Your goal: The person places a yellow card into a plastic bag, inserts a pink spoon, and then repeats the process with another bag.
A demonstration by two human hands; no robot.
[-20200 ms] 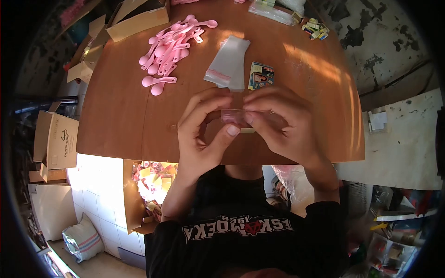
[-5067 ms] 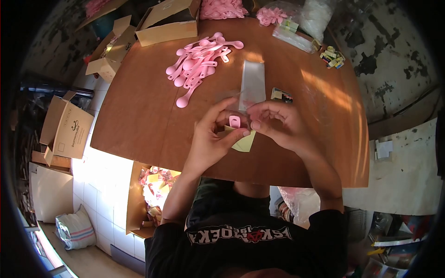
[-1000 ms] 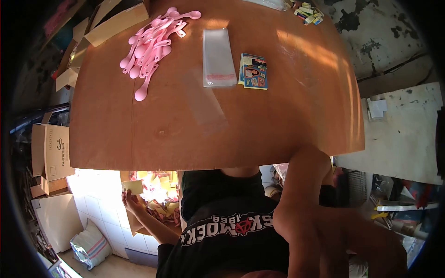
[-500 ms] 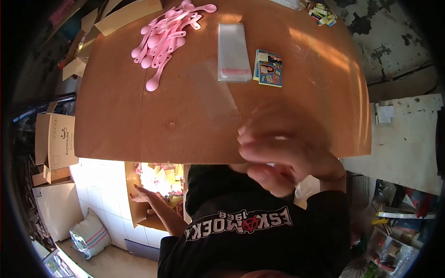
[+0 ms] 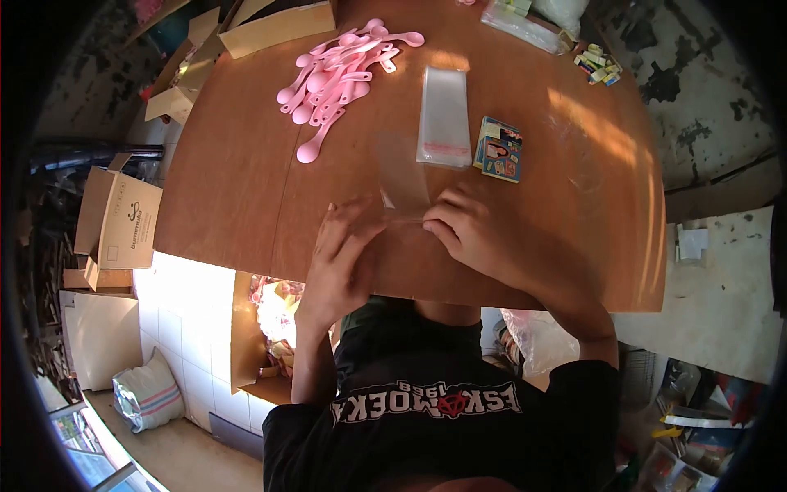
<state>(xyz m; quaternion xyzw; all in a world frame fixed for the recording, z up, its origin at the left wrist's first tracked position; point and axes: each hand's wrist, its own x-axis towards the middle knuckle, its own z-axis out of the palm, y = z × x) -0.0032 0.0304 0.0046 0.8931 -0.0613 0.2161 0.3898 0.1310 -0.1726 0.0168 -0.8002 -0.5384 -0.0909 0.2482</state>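
**A:** What lies over on the left?

**B:** Up the brown wooden counter (image 5: pixel 246 189), beyond the left hand (image 5: pixel 340 262), there is a heap of pink plastic spoons (image 5: pixel 340 74). That hand is mostly open. Its fingers stretch forward, with the tips resting on the near end of a thin clear plastic sleeve (image 5: pixel 402 176). The sleeve lies flat, reaching away from between the two hands.

**A:** And the right hand?

**B:** The right hand (image 5: pixel 471 238) is curled, pinching that same near edge. Beyond it sits a stack of clear plastic bags (image 5: pixel 444 115), with a small pile of printed colour cards (image 5: pixel 500 152) just right of the stack.

**A:** What could go wrong?

**B:** The film looks slick and clingy. If the pinch catches both layers, I think the mouth won't part. A tug could then crease the sleeve or slide it out from under the left fingertips.
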